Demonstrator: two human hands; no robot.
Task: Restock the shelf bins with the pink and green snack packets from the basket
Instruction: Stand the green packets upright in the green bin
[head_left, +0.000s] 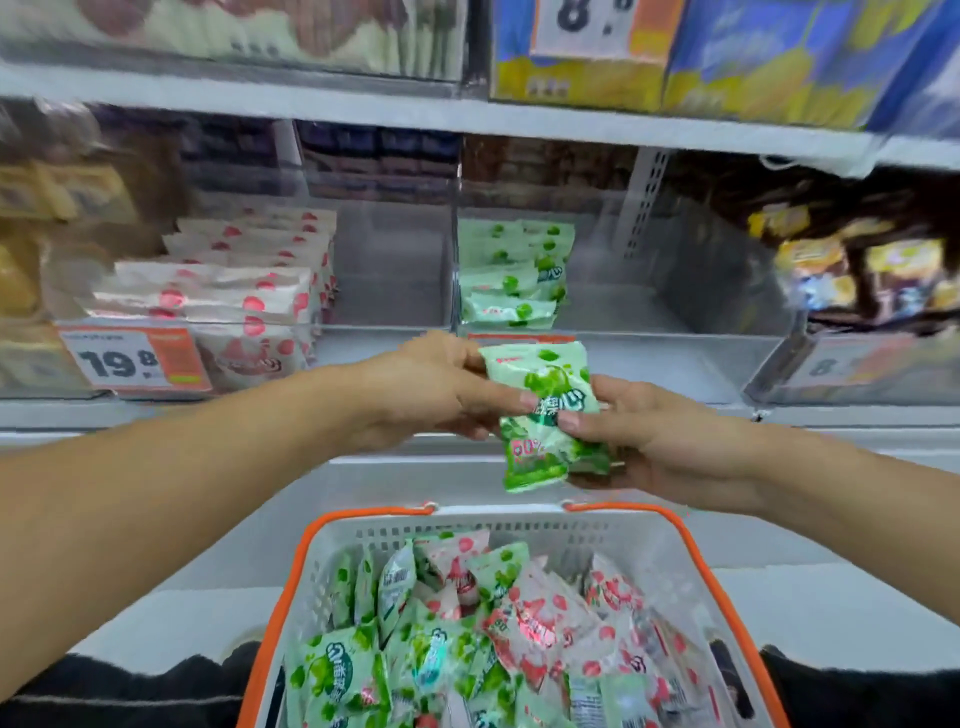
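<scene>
1. Basket (291, 597), bottom centre: white with an orange rim, heaped with green and pink packets.
2. Clear bins mid-frame: pink packets (234, 291) stacked at left, green ones (511, 275) at centre.
3. Green packet (545, 410), centre frame: glossy, long axis near-vertical, pinched by left hand (421, 389) and right hand (654, 431).

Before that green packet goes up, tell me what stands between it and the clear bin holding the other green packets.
Nothing visible blocks it. Both the left hand and right hand hold the green snack packet just below and in front of the clear plastic bin. The bin's low front lip is the only thing to clear, and there is bare floor beside its green stack.
</scene>
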